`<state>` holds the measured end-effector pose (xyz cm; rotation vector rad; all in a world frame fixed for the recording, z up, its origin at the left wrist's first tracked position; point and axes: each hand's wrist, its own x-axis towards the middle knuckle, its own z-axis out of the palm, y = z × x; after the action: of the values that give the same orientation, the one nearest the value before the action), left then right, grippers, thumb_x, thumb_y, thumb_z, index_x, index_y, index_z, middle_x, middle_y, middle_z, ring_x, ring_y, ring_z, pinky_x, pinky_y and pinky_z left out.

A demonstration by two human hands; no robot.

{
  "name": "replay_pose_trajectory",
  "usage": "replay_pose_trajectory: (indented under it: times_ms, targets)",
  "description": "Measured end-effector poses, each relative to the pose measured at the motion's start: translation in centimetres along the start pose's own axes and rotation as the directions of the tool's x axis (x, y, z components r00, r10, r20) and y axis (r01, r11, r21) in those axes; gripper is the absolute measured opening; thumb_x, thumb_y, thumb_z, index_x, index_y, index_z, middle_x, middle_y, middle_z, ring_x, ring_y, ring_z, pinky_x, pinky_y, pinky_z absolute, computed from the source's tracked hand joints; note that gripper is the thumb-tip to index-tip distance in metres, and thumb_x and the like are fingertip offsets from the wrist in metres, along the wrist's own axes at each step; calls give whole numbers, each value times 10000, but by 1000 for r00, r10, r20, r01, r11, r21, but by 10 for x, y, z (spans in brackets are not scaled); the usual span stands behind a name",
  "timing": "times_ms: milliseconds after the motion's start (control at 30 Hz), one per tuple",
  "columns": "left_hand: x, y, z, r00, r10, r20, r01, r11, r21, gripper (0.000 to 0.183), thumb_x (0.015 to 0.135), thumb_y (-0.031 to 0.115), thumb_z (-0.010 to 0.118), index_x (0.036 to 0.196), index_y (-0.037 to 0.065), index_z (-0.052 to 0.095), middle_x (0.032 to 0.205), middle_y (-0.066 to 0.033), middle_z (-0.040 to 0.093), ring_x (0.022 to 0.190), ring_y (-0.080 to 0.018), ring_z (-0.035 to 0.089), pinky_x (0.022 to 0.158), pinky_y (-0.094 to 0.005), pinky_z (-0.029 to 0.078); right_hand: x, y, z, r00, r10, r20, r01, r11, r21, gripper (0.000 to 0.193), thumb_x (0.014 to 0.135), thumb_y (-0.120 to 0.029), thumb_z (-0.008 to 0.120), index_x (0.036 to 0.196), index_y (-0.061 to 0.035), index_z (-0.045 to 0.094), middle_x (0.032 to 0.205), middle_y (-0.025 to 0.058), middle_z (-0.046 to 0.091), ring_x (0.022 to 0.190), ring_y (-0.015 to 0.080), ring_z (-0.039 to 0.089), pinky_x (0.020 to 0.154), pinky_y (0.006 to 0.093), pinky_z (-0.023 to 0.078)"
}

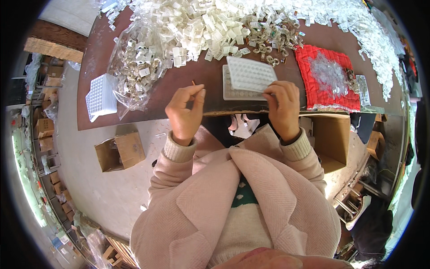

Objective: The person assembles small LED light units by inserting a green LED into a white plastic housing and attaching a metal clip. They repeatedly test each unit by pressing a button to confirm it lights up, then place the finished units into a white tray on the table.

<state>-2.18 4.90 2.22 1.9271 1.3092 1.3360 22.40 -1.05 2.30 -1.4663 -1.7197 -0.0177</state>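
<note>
The left hand (pixel 184 112) pinches a thin brown stick (pixel 194 83). The right hand (pixel 281 104) grips the white dimpled plastic tray (pixel 249 76), which lies just right of the stick on the brown counter (pixel 179 80).

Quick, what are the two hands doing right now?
Left hand: closed in a pinch on a thin small stick.
Right hand: fingers curled onto the edge of the white gridded tray, gripping it.
</note>
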Motion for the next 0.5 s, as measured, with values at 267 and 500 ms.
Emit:
replay_pose_trajectory:
  times_ms: [267,500]
  targets:
    - [60,5,33,906,295,304,-361,913,189,130,864,91,701,989,63,681,878,-127,680,787,-321,661,675,-392,531,-59,34,-118,924,346,159,-377,771,513,203,815,139,585,953,-9,587,1036,107,629,987,186,575,896,289,442]
    - [100,-17,86,863,219,456,-470,680,562,195,827,202,749,957,88,659,951,-79,604,936,-294,643,718,-421,537,-185,78,-197,564,772,294,-737,631,-243,180,794,-9,698,961,-7,630,882,132,636,785,237,629,735,332,500]
